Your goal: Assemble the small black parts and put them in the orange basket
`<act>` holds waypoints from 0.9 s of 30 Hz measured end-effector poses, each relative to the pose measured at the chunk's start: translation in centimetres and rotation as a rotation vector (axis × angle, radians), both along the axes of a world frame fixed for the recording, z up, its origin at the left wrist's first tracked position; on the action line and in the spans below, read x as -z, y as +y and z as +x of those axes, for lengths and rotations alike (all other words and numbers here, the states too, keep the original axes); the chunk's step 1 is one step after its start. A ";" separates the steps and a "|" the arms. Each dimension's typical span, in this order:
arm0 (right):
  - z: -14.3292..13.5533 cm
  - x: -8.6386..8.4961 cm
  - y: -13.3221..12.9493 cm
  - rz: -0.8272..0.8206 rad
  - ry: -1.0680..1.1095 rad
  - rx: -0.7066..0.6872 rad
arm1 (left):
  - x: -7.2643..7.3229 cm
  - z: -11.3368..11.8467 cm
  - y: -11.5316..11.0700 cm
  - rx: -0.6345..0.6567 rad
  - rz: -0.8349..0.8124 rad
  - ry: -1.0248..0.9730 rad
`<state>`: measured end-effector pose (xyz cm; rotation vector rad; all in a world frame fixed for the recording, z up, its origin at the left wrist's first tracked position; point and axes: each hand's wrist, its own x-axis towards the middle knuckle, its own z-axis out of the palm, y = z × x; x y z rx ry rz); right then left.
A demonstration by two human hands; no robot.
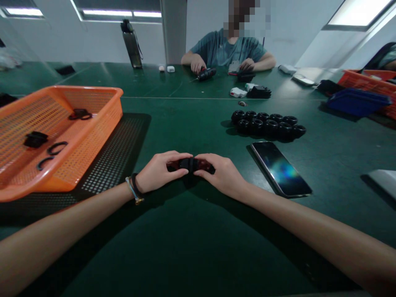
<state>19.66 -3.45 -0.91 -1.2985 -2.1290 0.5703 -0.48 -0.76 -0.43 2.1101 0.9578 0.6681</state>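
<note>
A small black part [191,165], dark and ridged in the middle, sits between my two hands just above or on the green table. My left hand [162,170] pinches its left end between thumb and fingers. On its right end my right hand [221,172] has the same kind of grip. The fingers cover much of the part, so its full shape is hidden. Several glossy black rings or round caps [268,124] stand in two rows beyond my right hand. A smartphone [281,168] lies to the right of that hand.
An orange basket [102,136] holding black rings and black pieces stands at left. Across the green table [198,239] a person [229,51] handles a power drill [206,74]. A bottle [131,45] stands far left; a blue bin [359,102] and a red basket [355,78] are far right.
</note>
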 end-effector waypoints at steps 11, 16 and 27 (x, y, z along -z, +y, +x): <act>0.1 0.0 0.0 -0.012 -0.002 -0.006 | -0.2 0.0 -0.1 -0.002 0.006 0.011; 0.1 0.0 0.0 -0.014 -0.024 -0.007 | -0.1 -0.1 0.0 -0.003 0.003 0.006; 0.0 0.0 0.1 -0.008 -0.053 0.000 | -0.2 0.0 -0.1 -0.004 0.005 0.009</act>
